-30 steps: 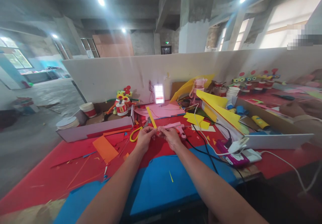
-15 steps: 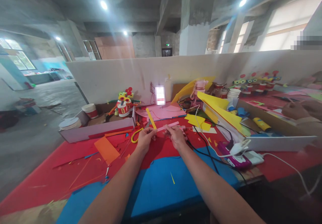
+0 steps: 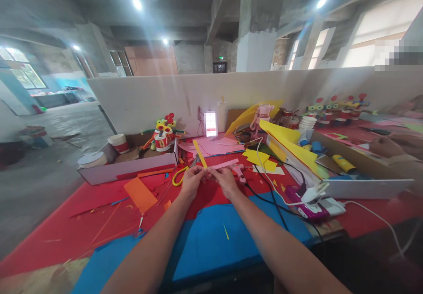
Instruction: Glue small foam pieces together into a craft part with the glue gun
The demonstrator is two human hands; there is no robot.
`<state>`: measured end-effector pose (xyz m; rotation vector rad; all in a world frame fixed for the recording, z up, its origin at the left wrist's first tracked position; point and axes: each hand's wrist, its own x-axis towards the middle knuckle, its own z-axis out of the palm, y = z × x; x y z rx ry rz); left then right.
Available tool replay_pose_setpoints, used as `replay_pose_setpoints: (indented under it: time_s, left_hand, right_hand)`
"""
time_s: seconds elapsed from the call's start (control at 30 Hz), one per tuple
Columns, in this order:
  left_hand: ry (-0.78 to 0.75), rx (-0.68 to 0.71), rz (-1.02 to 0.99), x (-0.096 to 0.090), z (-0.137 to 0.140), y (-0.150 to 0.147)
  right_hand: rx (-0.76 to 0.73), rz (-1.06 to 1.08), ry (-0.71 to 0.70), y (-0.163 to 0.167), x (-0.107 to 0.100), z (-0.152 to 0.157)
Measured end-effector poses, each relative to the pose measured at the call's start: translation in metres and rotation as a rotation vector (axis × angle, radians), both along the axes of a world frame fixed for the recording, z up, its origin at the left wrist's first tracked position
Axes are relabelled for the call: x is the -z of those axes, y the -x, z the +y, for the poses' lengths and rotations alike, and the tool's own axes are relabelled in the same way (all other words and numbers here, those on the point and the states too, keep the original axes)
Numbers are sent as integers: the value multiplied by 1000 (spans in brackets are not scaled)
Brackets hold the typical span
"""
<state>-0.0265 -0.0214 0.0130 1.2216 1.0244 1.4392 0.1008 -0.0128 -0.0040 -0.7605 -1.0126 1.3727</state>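
My left hand [image 3: 192, 181] is pinched on a yellow paper strip [image 3: 200, 153] that points up and away from me. My right hand [image 3: 226, 182] meets it fingertip to fingertip at the strips' near ends. A pink paper strip [image 3: 226, 165] runs off to the right above my right fingers, at an angle to the yellow one. How the two ends overlap is hidden by my fingers. Beside my left hand lie scissors with yellow handles [image 3: 179, 177]. A pink glue gun [image 3: 239, 174] rests just right of my right hand.
An open box with a paper-cup figure [image 3: 161, 141] stands at left. To the right are another box [image 3: 370, 187], a purple power strip [image 3: 309, 203] and cables. Orange paper [image 3: 141, 195] and blue sheets [image 3: 214, 245] cover the red tabletop. Another person's hand [image 3: 385, 146] shows far right.
My right hand has moved left, bringing the pink strip's end against the yellow strip at my left fingertips. More of the glue gun now shows.
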Motion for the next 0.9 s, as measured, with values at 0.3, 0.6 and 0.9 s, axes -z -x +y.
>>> replay_pose_setpoints:
  time_s: [0.3, 0.6, 0.9]
  left_hand:
    - [-13, -25, 53, 1, 0, -2]
    - [-8, -22, -18, 2, 8, 10]
    - [70, -52, -97, 1, 9, 16]
  right_hand:
    - [113, 27, 58, -6, 5, 7]
    - [231, 180, 50, -31, 0, 17]
    - [386, 387, 69, -49, -4, 24]
